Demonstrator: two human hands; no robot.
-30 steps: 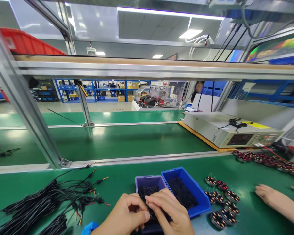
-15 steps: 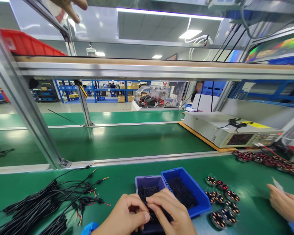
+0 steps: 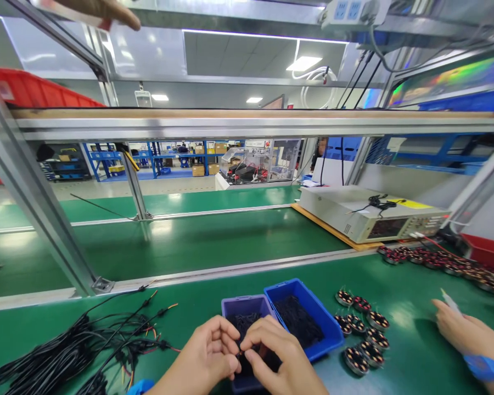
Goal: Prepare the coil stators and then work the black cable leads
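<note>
Fingertips [image 3: 224, 343] of left hand [image 3: 206, 359] and right hand [image 3: 282, 362] pinched together, unchanged from 0.5 s ago | over purple bin [image 3: 239, 301], beside blue bin [image 3: 327, 332] | pinched item too small to identify | wrists cut off at frame bottom

This is a factory assembly line. A long green table [image 3: 399, 285] runs beside a green conveyor belt [image 3: 197, 241] under an aluminium frame [image 3: 28, 197]. Blue bins [image 3: 313, 310] sit near the table's front edge, alongside black cables [image 3: 61, 354], rows of copper-wound motor coils [image 3: 362, 329] and a test instrument [image 3: 366, 216]. Storage racks [image 3: 148, 159] with cartons fill the hall behind.
</note>
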